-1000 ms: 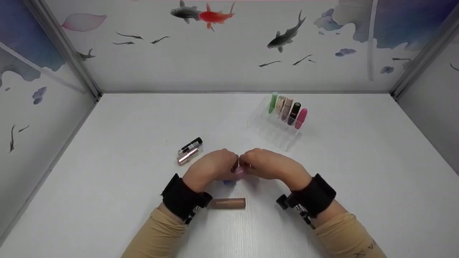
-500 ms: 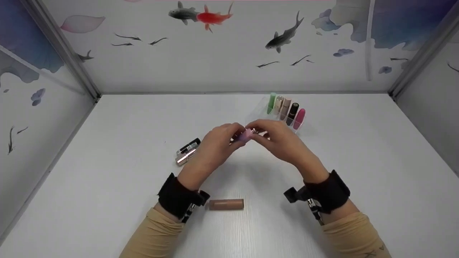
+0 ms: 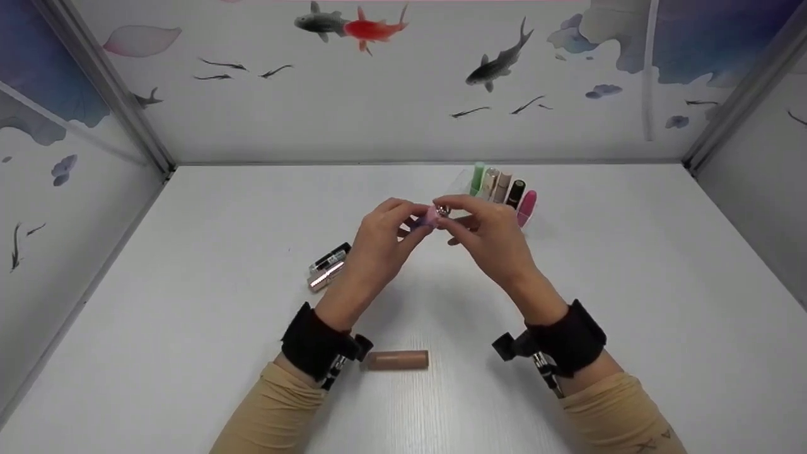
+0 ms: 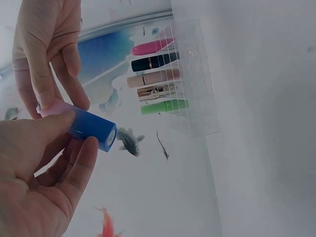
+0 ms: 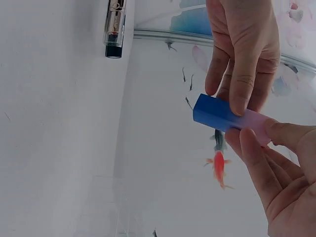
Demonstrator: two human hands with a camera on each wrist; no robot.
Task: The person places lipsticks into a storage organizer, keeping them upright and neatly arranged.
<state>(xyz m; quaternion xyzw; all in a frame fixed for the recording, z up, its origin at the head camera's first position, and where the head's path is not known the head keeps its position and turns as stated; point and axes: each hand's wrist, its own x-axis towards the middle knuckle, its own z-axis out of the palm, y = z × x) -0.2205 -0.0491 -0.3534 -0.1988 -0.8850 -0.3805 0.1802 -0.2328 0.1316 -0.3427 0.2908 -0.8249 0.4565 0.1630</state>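
Observation:
Between my two hands is a square lipstick tube (image 4: 94,126), fading from blue to pink. My left hand (image 3: 381,243) pinches it between thumb and fingers around the middle. At the pink end, my right hand (image 3: 498,243) grips it with thumb and fingertips; a shiny silvery tip shows there in the head view. The blue end points free in both wrist views. Behind the right hand stands a clear lipstick holder (image 4: 200,98), partly hidden in the head view. A row of green, gold, beige, black and pink tubes fills one side of it.
A brown tube (image 3: 397,360) lies on the white table between my forearms. Left of my left hand, a black-capped tube (image 3: 331,256) and a rose-silver tube (image 3: 326,276) lie side by side. Printed panels wall the table at the back and sides.
Both hands have moved forward from mid-table with the lipstick tube, toward the clear holder. The fingers have unfolded, so more of the tube and its silvery tip shows. Loose tubes stayed put.

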